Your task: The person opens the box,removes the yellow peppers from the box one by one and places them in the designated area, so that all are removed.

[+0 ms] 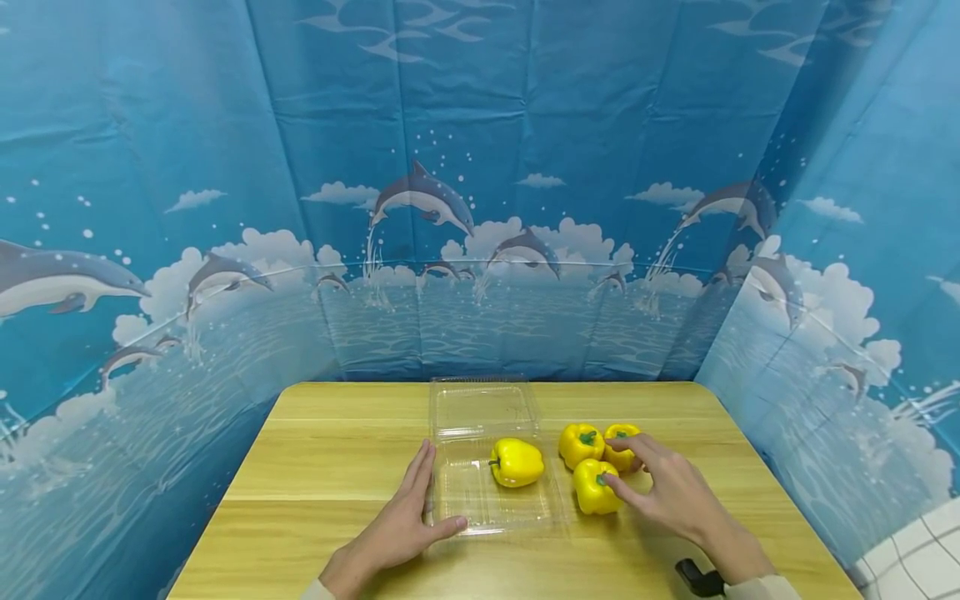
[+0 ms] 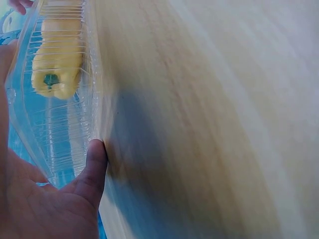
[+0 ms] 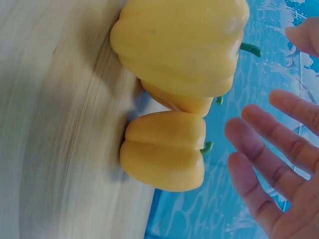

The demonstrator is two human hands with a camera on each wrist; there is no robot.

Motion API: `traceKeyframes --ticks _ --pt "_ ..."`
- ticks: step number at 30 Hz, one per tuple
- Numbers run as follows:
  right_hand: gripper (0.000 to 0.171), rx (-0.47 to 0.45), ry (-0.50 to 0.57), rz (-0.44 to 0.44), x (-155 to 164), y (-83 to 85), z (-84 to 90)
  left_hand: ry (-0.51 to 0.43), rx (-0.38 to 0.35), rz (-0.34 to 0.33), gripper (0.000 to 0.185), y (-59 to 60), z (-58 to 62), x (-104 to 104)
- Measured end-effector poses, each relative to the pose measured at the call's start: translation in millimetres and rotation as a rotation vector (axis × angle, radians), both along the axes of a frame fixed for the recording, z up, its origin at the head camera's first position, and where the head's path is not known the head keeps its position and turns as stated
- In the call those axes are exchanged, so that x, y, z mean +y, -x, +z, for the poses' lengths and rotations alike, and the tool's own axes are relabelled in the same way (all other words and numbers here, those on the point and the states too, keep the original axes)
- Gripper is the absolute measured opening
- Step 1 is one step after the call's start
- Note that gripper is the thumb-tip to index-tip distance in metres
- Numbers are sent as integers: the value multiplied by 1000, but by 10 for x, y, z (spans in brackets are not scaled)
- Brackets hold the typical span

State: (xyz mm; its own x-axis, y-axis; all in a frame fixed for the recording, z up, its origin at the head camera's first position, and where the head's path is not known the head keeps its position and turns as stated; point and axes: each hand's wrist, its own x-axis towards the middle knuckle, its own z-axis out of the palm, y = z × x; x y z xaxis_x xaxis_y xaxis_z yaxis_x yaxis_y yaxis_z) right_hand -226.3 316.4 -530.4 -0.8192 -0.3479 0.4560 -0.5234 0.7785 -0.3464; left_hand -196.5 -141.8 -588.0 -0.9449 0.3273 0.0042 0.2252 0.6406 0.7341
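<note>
Just ahead of relaxed right hand [image 1: 667,483] fingers, nearest yellow pepper [image 1: 592,487], left hand [image 1: 405,521] flat against clear tray [image 1: 525,521].

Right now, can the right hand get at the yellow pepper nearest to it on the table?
Probably yes. The right hand hovers open over the nearest pepper, fingers spread, and nothing lies between them.

The scene is evenly and brightly lit from above, and only soft, short shadows are cast on the worktop [image 1: 330,467] beneath the left hand [image 1: 401,521] and the peppers. Toward the edges of the head view, away from the worktop, the backdrop is bent by wide-angle distortion. In both wrist views the worktop is smeared by blur, and faint glare is seen on the clear container [image 2: 50,124].
</note>
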Motion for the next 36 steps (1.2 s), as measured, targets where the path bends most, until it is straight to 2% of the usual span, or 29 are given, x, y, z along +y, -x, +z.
traceKeyframes --ticks 4,11,25,36 --pt "48 55 -16 -3 -47 -2 17 -11 -3 3 130 -3 -16 -2" --pt "47 125 -22 43 -137 31 36 -8 -6 6 129 12 -24 0" --pt "49 92 -61 61 -315 64 128 0 4 7 129 -7 21 3" --pt "55 56 -109 62 -538 68 182 0 2 6 129 3 -9 -3"
